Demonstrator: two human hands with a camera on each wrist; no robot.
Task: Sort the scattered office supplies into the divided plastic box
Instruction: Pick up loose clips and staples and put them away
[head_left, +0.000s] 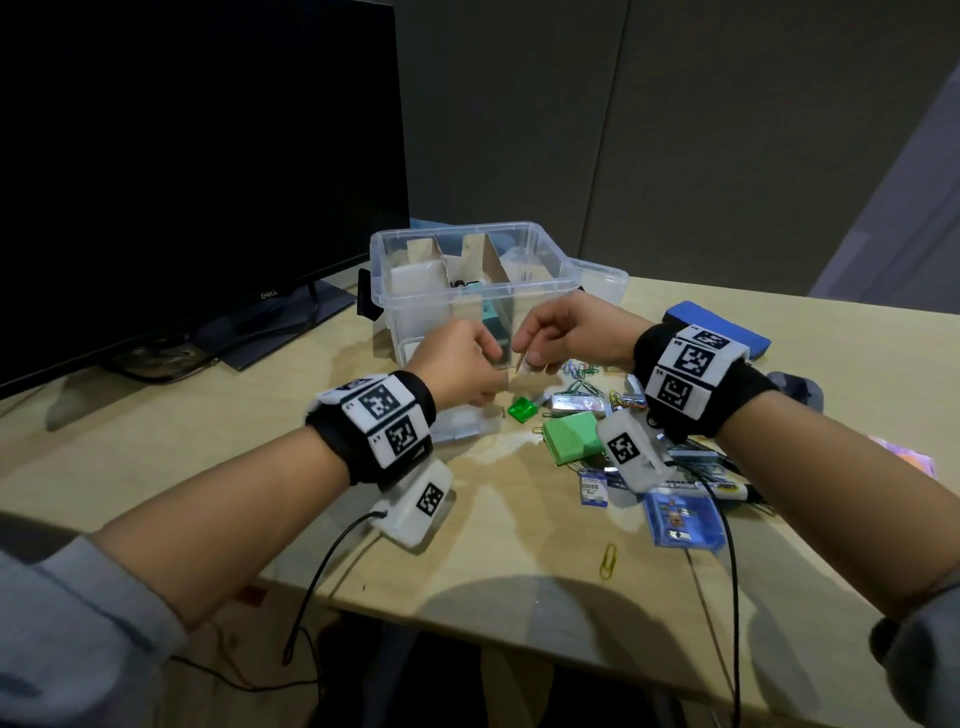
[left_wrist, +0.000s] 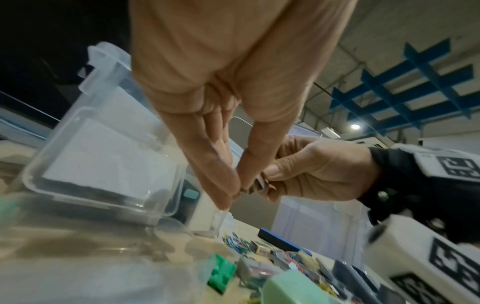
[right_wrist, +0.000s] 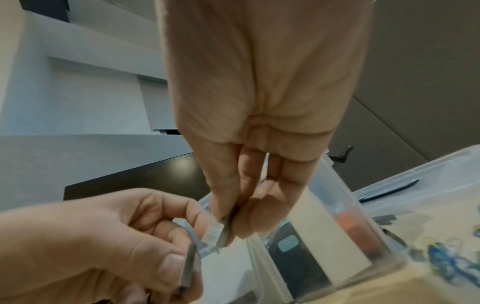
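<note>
Light wooden desk (head_left: 467, 525), clear divided box (head_left: 470, 291), black monitor (head_left: 182, 156), scattered paper clips (head_left: 584, 382), green case (head_left: 571, 439)

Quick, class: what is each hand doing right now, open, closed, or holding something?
Left hand: closed, pinching a strip of staples.
Right hand: closed, pinching another strip of staples.
</note>
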